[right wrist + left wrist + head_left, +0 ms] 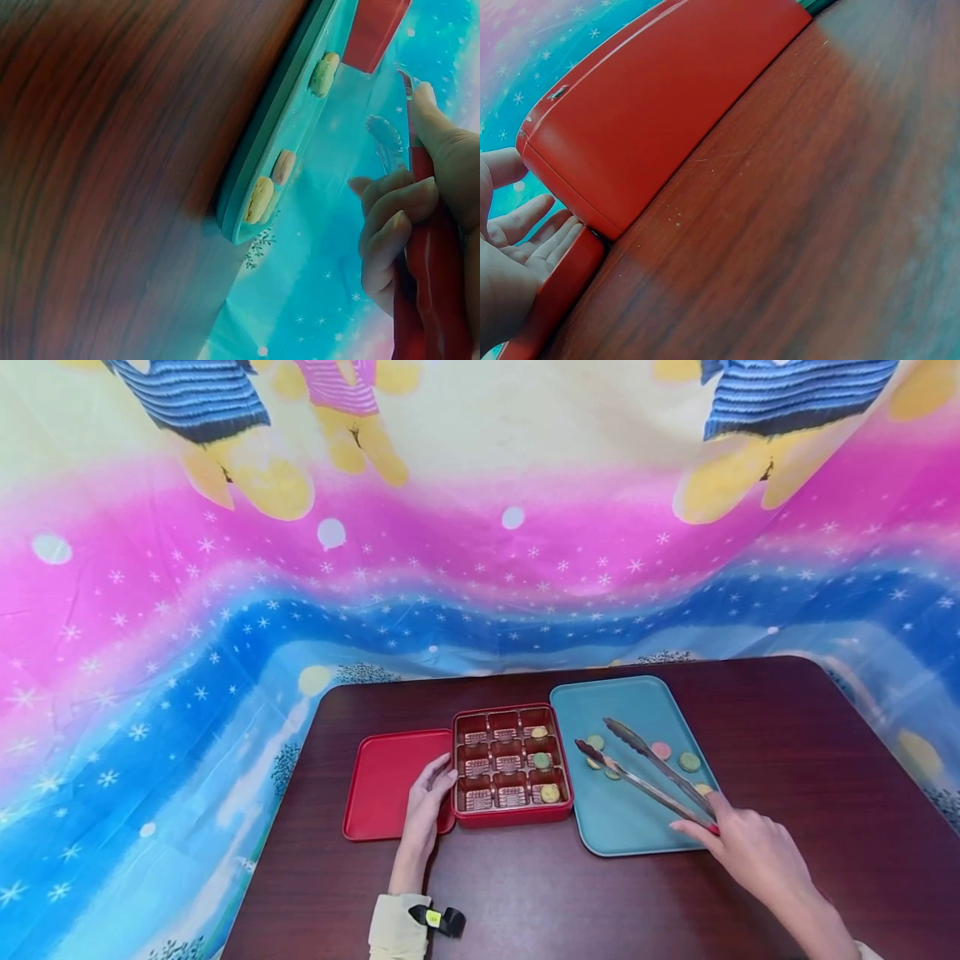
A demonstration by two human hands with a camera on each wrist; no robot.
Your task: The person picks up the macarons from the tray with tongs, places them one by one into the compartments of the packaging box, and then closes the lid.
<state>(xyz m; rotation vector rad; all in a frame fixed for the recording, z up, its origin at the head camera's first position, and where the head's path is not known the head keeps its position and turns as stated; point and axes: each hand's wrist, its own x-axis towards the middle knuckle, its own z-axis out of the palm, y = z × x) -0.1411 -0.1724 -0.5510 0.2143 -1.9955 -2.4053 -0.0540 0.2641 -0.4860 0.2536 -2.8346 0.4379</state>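
Note:
My right hand (761,852) grips a pair of tongs (660,772) by the red handles (435,277). The metal arms stand apart over the blue-green tray (622,827), with nothing between the tips. Several macarons lie on that tray, among them a pink one (661,750) and a green one (689,762). Beside it is a red box (510,817) with a divided insert; its right column holds a yellow macaron (550,792), a green one (542,761) and another yellow one (539,732). My left hand (426,802) rests at the box's left side, thumb at the rim, fingers loosely extended.
A red lid (382,789) lies on the dark wooden table (510,893), left of the box and partly under my left hand. Behind the table hangs a colourful printed cloth (465,568). A black strap (442,920) sits at the left sleeve.

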